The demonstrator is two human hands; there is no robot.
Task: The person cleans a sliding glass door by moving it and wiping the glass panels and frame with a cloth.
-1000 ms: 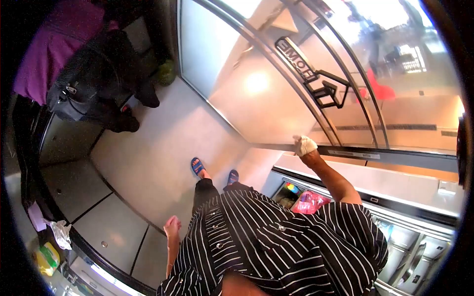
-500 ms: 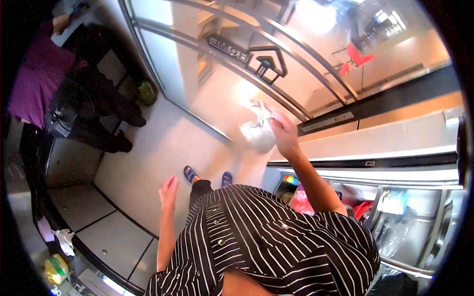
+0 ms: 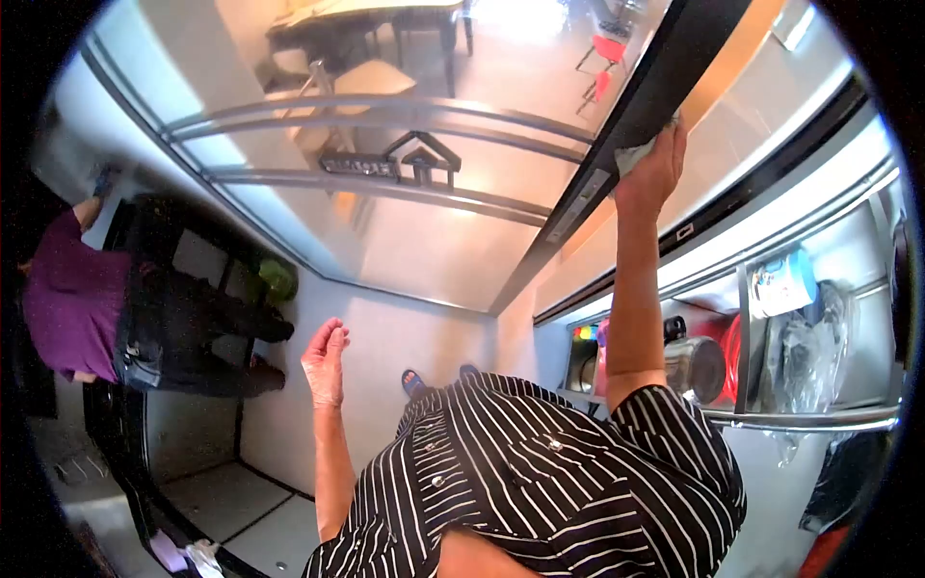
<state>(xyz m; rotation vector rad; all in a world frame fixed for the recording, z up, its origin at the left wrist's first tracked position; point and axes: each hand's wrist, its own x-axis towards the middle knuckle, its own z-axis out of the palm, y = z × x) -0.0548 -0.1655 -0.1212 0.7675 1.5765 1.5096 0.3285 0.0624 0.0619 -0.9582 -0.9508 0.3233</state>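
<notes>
My right hand [image 3: 653, 173] is raised high and closed on a pale, crumpled cloth [image 3: 631, 157]. It presses the cloth to the dark frame edge [image 3: 665, 87] of the glass door. Part of the cloth is hidden under my fingers. The door's glass [image 3: 462, 217] carries curved metal bars and a house-shaped emblem [image 3: 424, 162]. My left hand [image 3: 326, 361] hangs in the air over the floor, fingers loosely curled together, with nothing visible in it.
At the left, a person in a purple top [image 3: 82, 294] stands by a dark counter. An open shelf [image 3: 752, 385] at the right holds a metal pot [image 3: 696, 368], a white-blue tub [image 3: 782, 281] and plastic bags [image 3: 809, 356]. A green object [image 3: 277, 279] sits on the floor.
My right hand and the cloth have moved from in front of the glass, up and right to the dark door frame. My left hand stays beside my body. The view has turned.
</notes>
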